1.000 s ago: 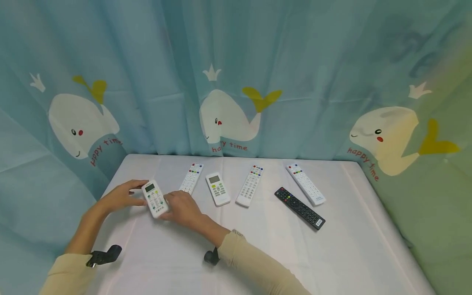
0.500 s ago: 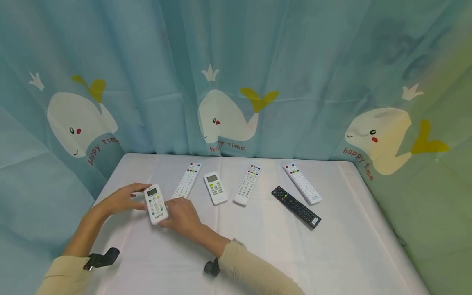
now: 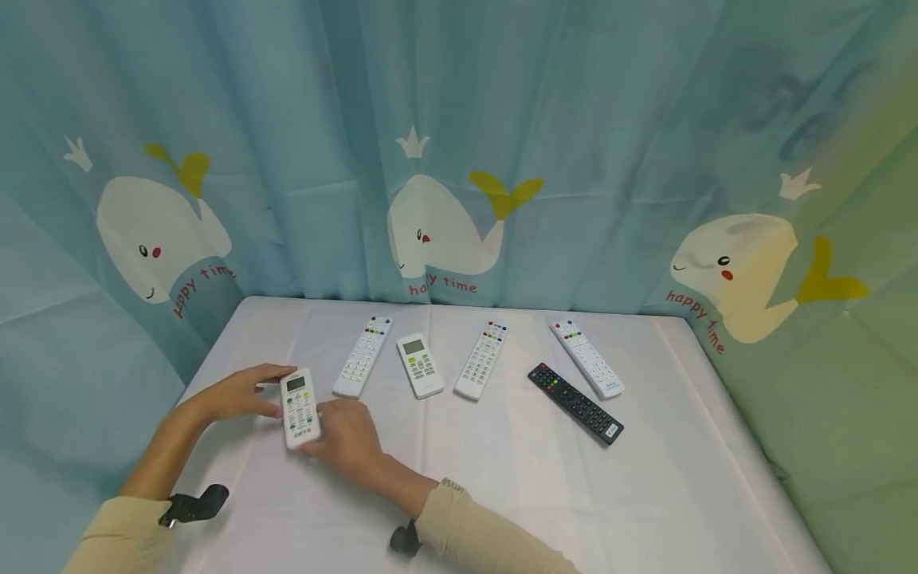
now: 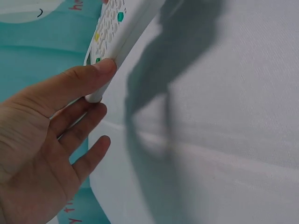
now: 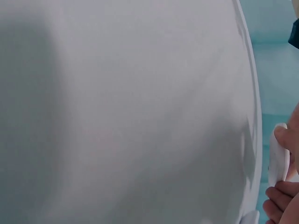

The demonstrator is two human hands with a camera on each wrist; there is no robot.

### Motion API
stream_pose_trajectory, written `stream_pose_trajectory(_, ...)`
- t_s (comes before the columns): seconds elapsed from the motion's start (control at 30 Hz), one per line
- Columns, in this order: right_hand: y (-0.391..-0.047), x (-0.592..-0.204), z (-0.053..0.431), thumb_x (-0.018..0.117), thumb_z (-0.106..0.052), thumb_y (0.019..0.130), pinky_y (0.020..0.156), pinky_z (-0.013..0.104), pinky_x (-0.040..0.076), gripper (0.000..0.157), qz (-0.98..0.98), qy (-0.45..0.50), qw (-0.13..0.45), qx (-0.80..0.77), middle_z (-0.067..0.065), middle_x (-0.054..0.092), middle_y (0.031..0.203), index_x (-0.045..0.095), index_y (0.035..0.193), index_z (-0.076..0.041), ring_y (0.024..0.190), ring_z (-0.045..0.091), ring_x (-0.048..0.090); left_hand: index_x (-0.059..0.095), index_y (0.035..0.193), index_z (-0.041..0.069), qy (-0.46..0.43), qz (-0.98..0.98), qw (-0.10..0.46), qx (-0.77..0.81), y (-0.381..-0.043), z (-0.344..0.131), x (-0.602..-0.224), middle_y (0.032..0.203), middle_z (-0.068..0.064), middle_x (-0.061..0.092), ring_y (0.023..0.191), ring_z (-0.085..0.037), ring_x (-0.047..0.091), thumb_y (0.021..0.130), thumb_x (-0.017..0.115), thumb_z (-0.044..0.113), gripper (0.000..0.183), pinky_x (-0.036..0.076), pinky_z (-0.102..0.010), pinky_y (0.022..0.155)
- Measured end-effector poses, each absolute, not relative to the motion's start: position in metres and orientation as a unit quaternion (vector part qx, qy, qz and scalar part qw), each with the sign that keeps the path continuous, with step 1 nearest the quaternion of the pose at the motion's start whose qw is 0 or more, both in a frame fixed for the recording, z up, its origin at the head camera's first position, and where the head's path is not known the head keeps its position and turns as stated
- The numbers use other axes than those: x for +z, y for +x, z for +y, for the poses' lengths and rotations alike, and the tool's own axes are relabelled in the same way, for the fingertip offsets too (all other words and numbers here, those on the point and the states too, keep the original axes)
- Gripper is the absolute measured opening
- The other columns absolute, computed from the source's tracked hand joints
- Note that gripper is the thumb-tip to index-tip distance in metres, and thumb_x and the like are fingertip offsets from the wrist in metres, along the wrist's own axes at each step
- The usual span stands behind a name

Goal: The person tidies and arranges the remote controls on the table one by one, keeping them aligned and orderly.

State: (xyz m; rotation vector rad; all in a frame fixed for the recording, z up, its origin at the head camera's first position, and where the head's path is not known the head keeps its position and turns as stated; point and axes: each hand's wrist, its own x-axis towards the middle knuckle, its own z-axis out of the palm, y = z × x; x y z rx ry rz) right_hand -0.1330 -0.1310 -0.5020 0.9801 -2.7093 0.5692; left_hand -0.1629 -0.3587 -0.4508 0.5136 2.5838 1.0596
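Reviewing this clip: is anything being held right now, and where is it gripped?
A white remote: the left hand pinches it near its display end, the right hand holds its lower right part.

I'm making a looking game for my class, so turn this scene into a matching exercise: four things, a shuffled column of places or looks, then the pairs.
1. Black remote
2. Held remote
3. Curtain
4. White cloth

A. Between the left hand and right hand
B. Spread out in front of the whales
C. Lying beside the rightmost white remote
D. Whale-printed, hanging

Pairs: 1-C, 2-A, 3-D, 4-B
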Motion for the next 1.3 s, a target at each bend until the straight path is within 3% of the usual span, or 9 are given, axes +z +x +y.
stream_pose_trajectory(0.23, -0.123, -0.507, -0.138, 0.083, -0.05, 0.077, 0.085, 0.016, 0.042, 0.047, -0.919, 0.317, 0.102, 0.21, -0.012, 0.071, 0.098, 0.073, 0.107, -0.015, 0.09, 0.001, 0.06, 0.045, 0.139, -0.015, 0.166, 0.905, 0.178, 0.349, -0.16, -0.362, -0.453, 0.138, -0.037, 0.045, 0.125, -0.056, 0.044, 0.081, 0.081, 0.014, 0.074, 0.04, -0.066, 0.098)
stream_pose_trajectory(0.53, -0.114, -0.511, -0.145, 0.083, -0.051, 0.077, 0.075, 0.015, 0.039, 0.046, -0.924, 0.303, 0.088, 0.214, -0.013, 0.064, 0.083, 0.071, 0.103, -0.015, 0.075, 0.0, 0.049, 0.046, 0.138, -0.014, 0.152, 0.91, 0.195, 0.333, -0.157, -0.366, -0.455, 0.137, -0.039, 0.045, 0.124, -0.057, 0.044, 0.08, 0.081, 0.01, 0.071, 0.041, -0.065, 0.097)
stream_pose_trajectory(0.8, -0.109, -0.514, -0.153, 0.081, -0.055, 0.077, 0.082, 0.018, 0.041, 0.05, -0.935, 0.287, 0.072, 0.196, -0.012, 0.064, 0.088, 0.07, 0.106, -0.016, 0.087, 0.002, 0.054, 0.047, 0.138, -0.012, 0.147, 0.916, 0.196, 0.317, -0.155, -0.371, -0.457, 0.136, -0.039, 0.046, 0.124, -0.056, 0.043, 0.081, 0.081, 0.012, 0.071, 0.041, -0.065, 0.096)
stream_pose_trajectory(1.3, -0.101, -0.513, -0.158, 0.082, -0.055, 0.076, 0.082, 0.017, 0.041, 0.052, -0.939, 0.283, 0.069, 0.182, -0.01, 0.064, 0.091, 0.07, 0.107, -0.015, 0.088, 0.003, 0.054, 0.048, 0.137, -0.013, 0.161, 0.914, 0.202, 0.314, -0.151, -0.373, -0.458, 0.135, -0.039, 0.047, 0.125, -0.059, 0.04, 0.08, 0.08, 0.01, 0.069, 0.039, -0.067, 0.096)
